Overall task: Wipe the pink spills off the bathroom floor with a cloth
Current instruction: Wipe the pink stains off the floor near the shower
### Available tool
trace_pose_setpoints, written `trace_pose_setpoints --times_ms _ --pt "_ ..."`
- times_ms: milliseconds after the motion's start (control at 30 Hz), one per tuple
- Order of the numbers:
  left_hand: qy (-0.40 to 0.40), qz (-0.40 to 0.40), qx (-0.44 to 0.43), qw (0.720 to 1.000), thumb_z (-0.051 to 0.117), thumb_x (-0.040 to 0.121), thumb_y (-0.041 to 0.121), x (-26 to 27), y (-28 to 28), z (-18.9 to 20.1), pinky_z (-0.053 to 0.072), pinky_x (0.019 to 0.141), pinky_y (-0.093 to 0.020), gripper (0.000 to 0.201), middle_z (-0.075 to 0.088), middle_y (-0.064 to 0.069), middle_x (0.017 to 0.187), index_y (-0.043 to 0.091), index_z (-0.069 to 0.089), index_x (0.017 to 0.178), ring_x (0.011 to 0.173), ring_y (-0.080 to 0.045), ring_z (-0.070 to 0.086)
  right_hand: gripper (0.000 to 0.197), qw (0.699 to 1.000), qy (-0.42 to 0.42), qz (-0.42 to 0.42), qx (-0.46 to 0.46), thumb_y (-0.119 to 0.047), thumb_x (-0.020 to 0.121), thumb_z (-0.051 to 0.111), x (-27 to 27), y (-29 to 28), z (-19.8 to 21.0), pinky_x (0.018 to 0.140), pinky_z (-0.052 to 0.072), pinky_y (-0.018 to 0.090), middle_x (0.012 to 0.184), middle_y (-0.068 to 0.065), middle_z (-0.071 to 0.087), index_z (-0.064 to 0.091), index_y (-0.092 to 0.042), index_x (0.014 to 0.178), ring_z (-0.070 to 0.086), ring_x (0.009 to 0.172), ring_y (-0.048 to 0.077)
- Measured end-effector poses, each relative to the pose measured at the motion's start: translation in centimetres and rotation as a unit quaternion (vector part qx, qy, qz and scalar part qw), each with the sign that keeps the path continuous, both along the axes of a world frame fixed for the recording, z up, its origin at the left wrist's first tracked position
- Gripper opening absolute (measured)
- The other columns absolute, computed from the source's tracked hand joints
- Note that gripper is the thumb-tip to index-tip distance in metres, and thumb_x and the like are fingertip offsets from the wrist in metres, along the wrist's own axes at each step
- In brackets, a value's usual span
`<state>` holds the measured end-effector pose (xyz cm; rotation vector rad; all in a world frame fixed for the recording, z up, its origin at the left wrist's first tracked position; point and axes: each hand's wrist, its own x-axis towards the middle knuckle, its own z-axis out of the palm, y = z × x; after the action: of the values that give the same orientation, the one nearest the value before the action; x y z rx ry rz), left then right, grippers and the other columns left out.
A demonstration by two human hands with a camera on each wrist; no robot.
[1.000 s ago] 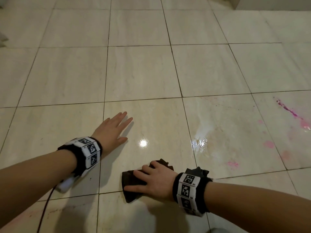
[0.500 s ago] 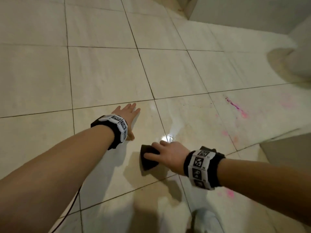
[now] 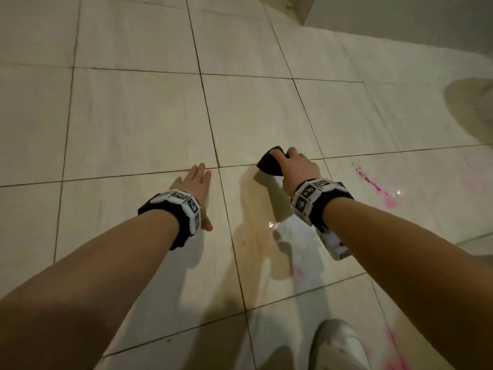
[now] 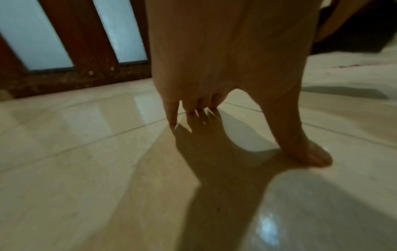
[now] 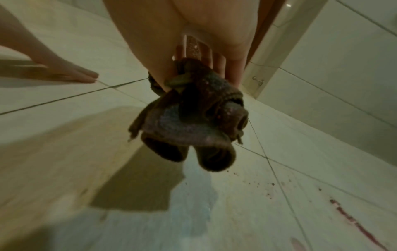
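My right hand (image 3: pixel 292 166) grips a dark bunched cloth (image 3: pixel 269 162), raised above the tiled floor; in the right wrist view the cloth (image 5: pixel 193 122) hangs from my curled fingers with its shadow below. My left hand (image 3: pixel 197 182) is open, its straight fingers and thumb touching the floor; the left wrist view shows the fingertips (image 4: pixel 173 118) down on the tile. A pink streak (image 3: pixel 373 182) with a pink blot lies right of the right hand, also seen as a dark red streak (image 5: pixel 354 224). A faint pink mark (image 3: pixel 298 272) lies under my right forearm. More pink (image 3: pixel 394 351) is at bottom right.
A wet glossy patch (image 3: pixel 290 231) lies below the right wrist. My pale shoe (image 3: pixel 338 345) stands at the bottom edge. A pale rounded fixture (image 3: pixel 474 113) stands at far right, a wall corner (image 3: pixel 304 20) beyond. A wooden door with frosted panes (image 4: pixel 64 51) is behind the left hand.
My right hand has lifted the cloth off the floor and carried it forward. The view has swung left and down, and the left hand stays flat on the tile.
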<state>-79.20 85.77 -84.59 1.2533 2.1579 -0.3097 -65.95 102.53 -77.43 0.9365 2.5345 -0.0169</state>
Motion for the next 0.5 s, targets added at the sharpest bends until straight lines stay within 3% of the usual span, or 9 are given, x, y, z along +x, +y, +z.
trace_pose_setpoints --times_ms 133,267,500 --pt "0.01 0.009 -0.035 0.999 0.082 0.058 0.055 0.1 1.7 0.1 0.016 0.118 -0.042 0.142 -0.024 -0.007 0.155 0.009 -0.017 0.149 0.145 -0.021 -0.013 0.071 0.998 0.055 -0.027 -0.026 -0.004 0.08 0.061 -2.1 3.7 -1.9 0.075 0.044 0.038 0.127 0.013 0.04 0.029 -0.024 0.14 0.047 0.111 0.031" --pt "0.005 0.025 -0.067 0.997 0.082 0.06 0.052 0.5 1.9 0.3 0.01 0.118 -0.039 0.141 -0.027 -0.006 0.154 0.01 -0.02 0.148 0.145 -0.02 -0.015 0.073 0.997 0.071 0.008 -0.029 -0.004 0.08 0.062 -5.3 6.7 -3.0 0.07 0.04 0.037 0.131 0.012 0.042 0.027 -0.021 0.141 0.041 0.119 0.031" --pt "-0.011 0.056 -0.089 0.994 0.083 0.06 0.05 0.7 2.6 1.0 0.006 0.118 -0.035 0.142 -0.034 -0.003 0.151 0.014 -0.025 0.146 0.143 -0.017 -0.02 0.063 0.994 -0.008 0.085 -0.07 -0.008 0.085 0.059 -6.2 10.4 -4.0 0.073 0.037 0.035 0.132 0.012 0.041 0.03 -0.017 0.141 0.042 0.118 0.03"
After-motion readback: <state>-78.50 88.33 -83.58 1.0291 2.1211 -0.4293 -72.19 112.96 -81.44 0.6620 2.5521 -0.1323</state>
